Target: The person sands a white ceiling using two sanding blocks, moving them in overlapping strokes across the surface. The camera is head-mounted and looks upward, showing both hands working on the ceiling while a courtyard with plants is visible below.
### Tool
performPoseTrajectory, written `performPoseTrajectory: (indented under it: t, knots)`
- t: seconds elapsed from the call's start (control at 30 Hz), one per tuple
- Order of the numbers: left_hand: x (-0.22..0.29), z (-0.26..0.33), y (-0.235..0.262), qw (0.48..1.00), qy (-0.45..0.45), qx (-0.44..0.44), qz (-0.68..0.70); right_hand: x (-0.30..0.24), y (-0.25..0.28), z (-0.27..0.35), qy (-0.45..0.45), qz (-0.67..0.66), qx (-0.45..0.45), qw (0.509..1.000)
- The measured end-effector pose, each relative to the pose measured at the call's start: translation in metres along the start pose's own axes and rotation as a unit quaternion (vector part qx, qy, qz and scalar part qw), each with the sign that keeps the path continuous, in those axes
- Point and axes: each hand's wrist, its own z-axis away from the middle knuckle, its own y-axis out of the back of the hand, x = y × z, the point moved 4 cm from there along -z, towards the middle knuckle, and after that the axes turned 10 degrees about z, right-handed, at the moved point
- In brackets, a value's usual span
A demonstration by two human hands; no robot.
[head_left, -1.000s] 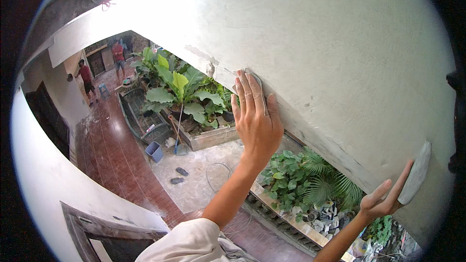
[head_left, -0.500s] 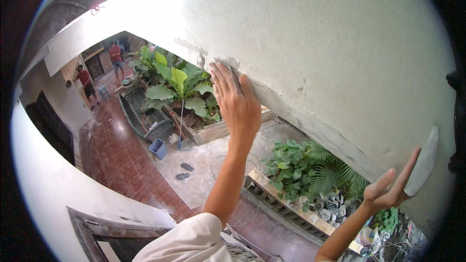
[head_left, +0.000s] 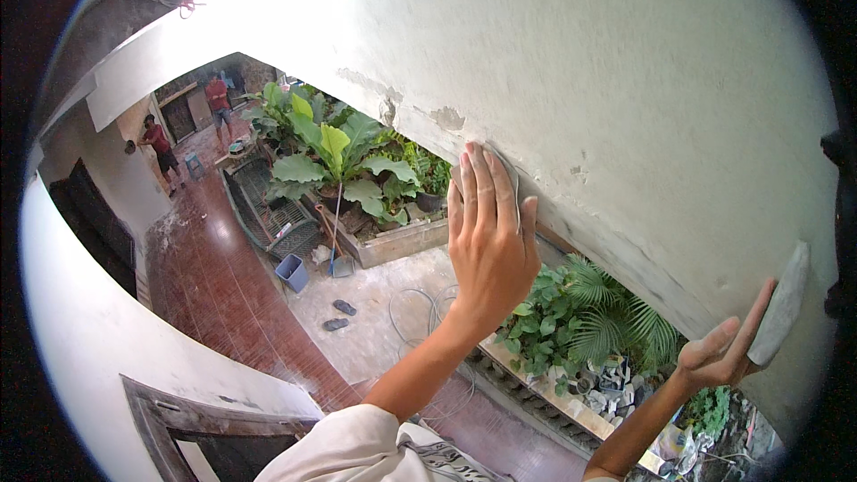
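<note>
My left hand (head_left: 491, 250) lies with its fingers stretched along the lower edge of a whitish plastered beam (head_left: 643, 125). Under those fingers is a thin grey sheet (head_left: 510, 170), perhaps sandpaper; only its curved rim shows beside the fingers. Further right, my right hand (head_left: 725, 350) is raised to the same beam and holds a pale grey, flat, elongated pad (head_left: 780, 308). One finger runs along the pad's side and the thumb stands apart; the other fingers are mostly hidden. Patches of chipped plaster (head_left: 446, 118) mark the beam left of my left hand.
Far below, a red tiled walkway (head_left: 214, 286) runs beside leafy plants (head_left: 335, 147), a blue bin (head_left: 291, 273), a dustpan (head_left: 342, 265) and dark sandals (head_left: 336, 324). Two people (head_left: 161, 147) stand at the far end. A dark door frame (head_left: 161, 411) is at lower left.
My left hand has slid right and nearer along the beam's lower edge with the grey sheet, uncovering the chipped patch. The right hand and its pad have barely moved.
</note>
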Motion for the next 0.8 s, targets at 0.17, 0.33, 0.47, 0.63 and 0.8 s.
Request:
performPoseTrajectory:
  t: [0.17, 0.33, 0.47, 0.63, 0.8]
  knots:
    - [-0.013, -0.022, -0.001, 0.998, 0.026, 0.063, 0.005, 0.002, 0.0, 0.005, -0.001, 0.003, 0.002, 1.0]
    - [-0.038, -0.043, 0.001, 0.99, 0.066, 0.127, 0.002, 0.0, 0.0, 0.007, -0.013, 0.003, 0.006, 1.0]
    - [-0.044, -0.031, 0.002, 0.991, 0.112, 0.046, 0.061, -0.002, 0.0, 0.005, -0.031, -0.022, -0.006, 0.999]
    - [-0.057, -0.041, 0.004, 0.995, 0.056, 0.07, 0.051, -0.004, 0.002, 0.003, -0.031, 0.003, -0.011, 0.999]
    - [-0.061, -0.04, 0.007, 0.994, 0.067, 0.05, 0.073, -0.003, 0.003, 0.003, -0.006, -0.005, -0.013, 1.0]
